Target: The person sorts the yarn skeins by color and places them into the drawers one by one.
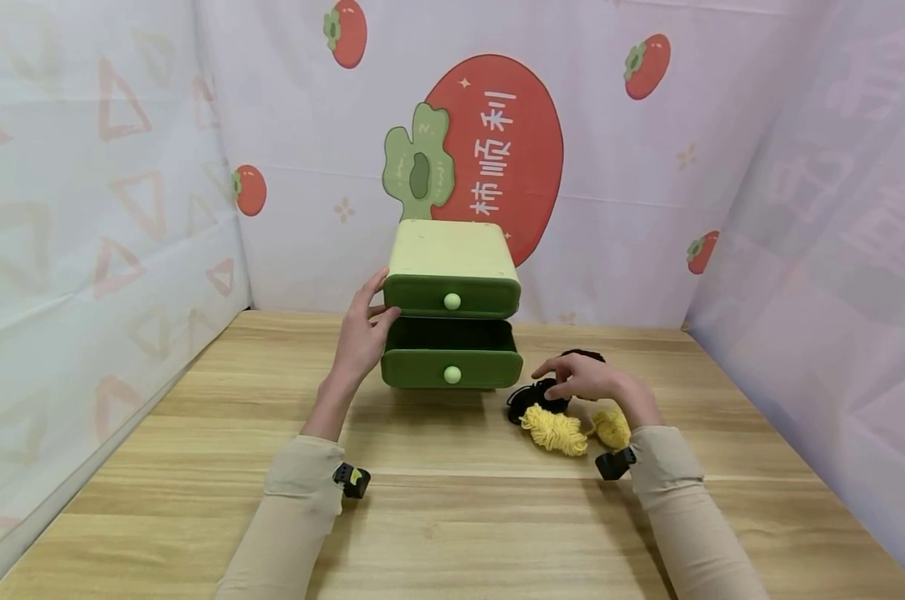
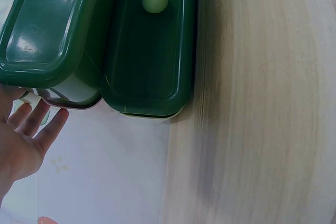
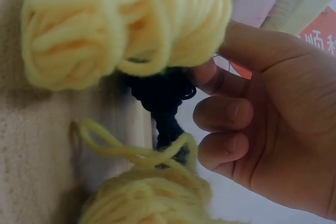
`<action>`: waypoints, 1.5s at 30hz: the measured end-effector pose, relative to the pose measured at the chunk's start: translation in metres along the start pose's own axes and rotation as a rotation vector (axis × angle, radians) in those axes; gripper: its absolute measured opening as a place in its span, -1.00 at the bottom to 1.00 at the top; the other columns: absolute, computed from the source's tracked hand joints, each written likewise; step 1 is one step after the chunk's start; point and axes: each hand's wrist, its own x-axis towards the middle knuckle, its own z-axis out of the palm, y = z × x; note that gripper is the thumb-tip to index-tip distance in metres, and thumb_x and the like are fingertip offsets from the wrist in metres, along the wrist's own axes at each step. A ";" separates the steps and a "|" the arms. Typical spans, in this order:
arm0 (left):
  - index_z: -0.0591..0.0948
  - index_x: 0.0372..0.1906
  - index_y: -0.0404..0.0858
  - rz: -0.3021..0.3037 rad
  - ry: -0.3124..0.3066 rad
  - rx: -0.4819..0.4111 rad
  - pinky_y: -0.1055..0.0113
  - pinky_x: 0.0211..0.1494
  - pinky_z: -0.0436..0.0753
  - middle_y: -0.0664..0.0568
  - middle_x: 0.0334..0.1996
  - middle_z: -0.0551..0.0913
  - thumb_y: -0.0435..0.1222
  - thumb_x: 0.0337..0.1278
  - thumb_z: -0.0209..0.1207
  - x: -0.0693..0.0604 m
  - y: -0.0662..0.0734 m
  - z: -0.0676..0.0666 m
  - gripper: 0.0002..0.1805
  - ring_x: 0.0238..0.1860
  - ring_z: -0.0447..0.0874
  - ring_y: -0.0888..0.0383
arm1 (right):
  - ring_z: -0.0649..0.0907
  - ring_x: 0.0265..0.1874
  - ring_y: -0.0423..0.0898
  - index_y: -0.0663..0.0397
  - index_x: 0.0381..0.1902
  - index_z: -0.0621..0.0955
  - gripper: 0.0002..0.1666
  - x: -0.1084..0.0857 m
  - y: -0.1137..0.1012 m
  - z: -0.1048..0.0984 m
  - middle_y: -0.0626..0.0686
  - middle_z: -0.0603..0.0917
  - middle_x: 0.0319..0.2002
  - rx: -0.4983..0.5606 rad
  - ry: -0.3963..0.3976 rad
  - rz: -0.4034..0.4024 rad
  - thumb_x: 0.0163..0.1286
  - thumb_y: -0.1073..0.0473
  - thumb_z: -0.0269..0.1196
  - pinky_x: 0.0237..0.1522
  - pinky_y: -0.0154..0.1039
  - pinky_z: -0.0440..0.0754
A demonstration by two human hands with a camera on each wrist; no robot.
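Two yellow yarn bundles [image 1: 553, 431] and some black yarn [image 1: 531, 402] lie right of the green drawer cabinet [image 1: 455, 248]. The right hand [image 1: 587, 379], on that same side, has fingers loosely bent at the black yarn; whether it pinches any, I cannot tell. At the cabinet's left, the left hand [image 1: 362, 329] touches its side, fingers spread, not wrapped round it. A loose yellow strand [image 3: 139, 156] could snag and drag a bundle along; uneven pressure might shift the cabinet, its lower drawer [image 1: 422, 369] standing out. Behind the cabinet, the backdrop [image 1: 310, 250] reads "柿顺利" sideways; no brand is legible.
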 end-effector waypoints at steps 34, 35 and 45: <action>0.23 0.52 0.17 0.004 0.000 -0.007 -0.05 0.24 0.61 -0.07 0.44 0.30 -0.32 0.42 0.12 0.001 0.000 0.001 -0.32 0.18 0.59 -0.20 | 0.57 -0.45 -0.20 0.18 -0.11 0.71 -0.79 0.001 0.002 -0.005 -0.01 0.71 -0.43 0.043 0.211 -0.031 0.30 0.25 0.32 -0.32 -0.30 0.52; 0.23 0.52 0.17 0.005 -0.001 -0.008 -0.05 0.24 0.61 -0.07 0.44 0.30 -0.32 0.42 0.13 0.001 0.000 0.000 -0.32 0.18 0.59 -0.20 | 0.56 -0.47 -0.19 0.18 -0.12 0.71 -0.80 0.001 0.000 -0.006 0.00 0.70 -0.45 0.050 0.224 -0.028 0.30 0.26 0.32 -0.36 -0.30 0.51; 0.24 0.52 0.17 -0.001 0.006 -0.002 -0.06 0.23 0.62 -0.08 0.43 0.32 -0.32 0.41 0.14 0.001 0.000 0.000 -0.32 0.16 0.61 -0.20 | 0.44 -0.58 -0.19 0.14 -0.05 0.71 -0.72 -0.010 -0.013 -0.021 -0.03 0.56 -0.56 -0.028 0.354 -0.009 0.33 0.15 0.35 -0.54 -0.30 0.38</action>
